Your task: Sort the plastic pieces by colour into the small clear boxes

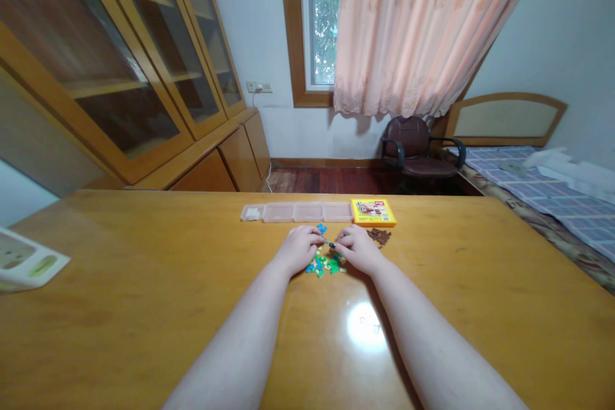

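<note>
My left hand (302,247) is closed, its fingertips pinching what looks like a small blue toy brick (327,242). Facing it, my right hand (358,247) is closed too, with a small black brick (332,245) at its thumb and finger. A short gap lies between the two hands. Just below the fingers spreads a pile of small green, blue and cream toy bricks (332,264), partly covered by both hands. Some blue bricks (321,228) lie beyond my left fingertips. A heap of brown bricks (380,236) sits beside my right hand.
Clear plastic compartment trays (307,211) stand in a row behind the hands, beside a yellow box (373,212). A white plastic object (36,262) lies at the table's left edge. Past the wooden table (144,307) are a chair (416,147), a bed and a glass-door cabinet.
</note>
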{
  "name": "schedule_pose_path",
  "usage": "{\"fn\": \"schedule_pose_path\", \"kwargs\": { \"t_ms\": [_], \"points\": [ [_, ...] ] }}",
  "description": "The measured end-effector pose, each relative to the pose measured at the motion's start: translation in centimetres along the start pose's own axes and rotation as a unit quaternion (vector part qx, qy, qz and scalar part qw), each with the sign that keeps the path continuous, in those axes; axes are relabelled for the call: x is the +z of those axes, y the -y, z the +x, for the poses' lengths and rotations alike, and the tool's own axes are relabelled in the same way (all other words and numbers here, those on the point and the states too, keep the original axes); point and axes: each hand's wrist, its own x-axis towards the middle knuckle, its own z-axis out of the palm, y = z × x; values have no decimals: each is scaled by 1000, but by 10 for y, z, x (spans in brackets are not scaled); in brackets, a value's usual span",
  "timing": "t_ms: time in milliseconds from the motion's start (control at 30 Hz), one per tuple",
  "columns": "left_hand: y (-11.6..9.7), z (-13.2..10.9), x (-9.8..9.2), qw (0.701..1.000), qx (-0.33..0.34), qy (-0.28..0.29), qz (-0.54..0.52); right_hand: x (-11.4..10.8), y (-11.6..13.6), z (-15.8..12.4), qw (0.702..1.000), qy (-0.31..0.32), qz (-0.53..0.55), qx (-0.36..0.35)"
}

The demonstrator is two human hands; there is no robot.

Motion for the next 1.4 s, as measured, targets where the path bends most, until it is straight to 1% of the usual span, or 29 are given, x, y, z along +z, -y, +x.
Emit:
{"fn": "schedule_pose_path", "kwargs": {
  "t_ms": [67, 133, 233, 367, 433, 600, 700, 800, 900, 1000, 1167, 1300, 1400],
  "points": [
    [-1, 0, -1, 1000, 4, -1, -6, -1, 2, 0, 999, 25, 15, -37],
    [-1, 0, -2, 1000, 5, -3, -10, -1, 2, 0, 998, 35, 8, -47],
    [-2, -1, -3, 1000, 16, -5, -13, 0, 0, 0, 999, 24, -26, -20],
    [-2, -2, -3, 998, 60, 21, -17, 2, -4, 0, 997, -7, -66, 40],
    [-2, -2, -3, 997, 69, 27, -15, 2, -4, 1, 996, -18, -68, 58],
    [0, -2, 0, 999, 46, 8, 0, 1, -2, 1, 997, -26, -49, 57],
    [0, -2, 1, 999, 40, 3, 7, -1, 1, 0, 999, -20, -33, 29],
    [0, -1, 1, 1000, 17, -8, 13, -3, 4, -1, 1000, -7, -20, 0],
    [1, -1, 0, 1000, -7, -27, 14, -3, 5, -1, 1000, 5, -17, -14],
    [2, 0, -1, 999, -16, -37, 10, -2, 4, -1, 1000, 8, -23, -16],
    [0, 0, -3, 999, -23, -33, 3, -2, 3, 0, 1000, -15, -14, -6],
    [-1, 1, -4, 999, -26, -33, 4, -6, 6, 0, 999, 14, 9, -40],
    [-1, 1, -4, 999, -23, -33, 2, -7, 7, 1, 998, 38, 12, -48]
  ]
}}
